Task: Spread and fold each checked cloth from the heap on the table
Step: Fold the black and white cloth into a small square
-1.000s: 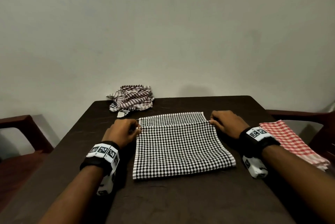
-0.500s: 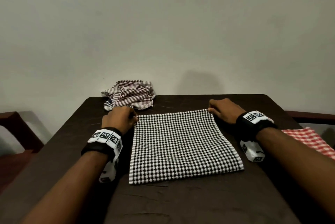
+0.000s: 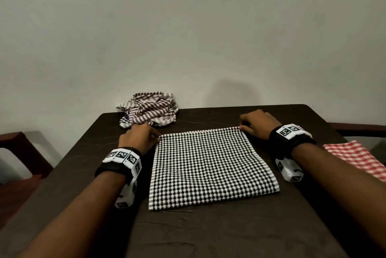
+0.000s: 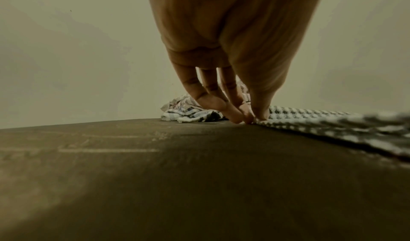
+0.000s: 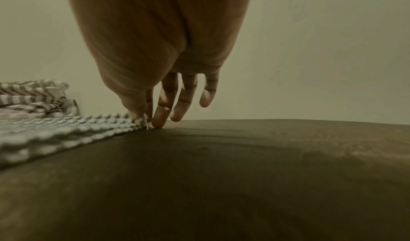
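Note:
A black-and-white checked cloth (image 3: 208, 165) lies flat and folded in the middle of the dark table (image 3: 219, 230). My left hand (image 3: 144, 136) pinches its far left corner, thumb on the cloth (image 4: 310, 120) and fingertips (image 4: 235, 115) down at the table. My right hand (image 3: 257, 125) pinches the far right corner, thumb on the cloth (image 5: 66, 127) and fingers (image 5: 162, 116) beside it. The heap of brown-striped checked cloth (image 3: 150, 109) sits crumpled at the table's far left edge, just beyond my left hand.
A folded red-and-white checked cloth (image 3: 355, 157) lies at the table's right edge. Wooden chairs stand at the left (image 3: 18, 153) and right (image 3: 359, 128). A plain wall rises right behind the table.
Both hands carried the cloth's top layer away from me to the far edge, covering the strip that showed before. The head view shifted slightly.

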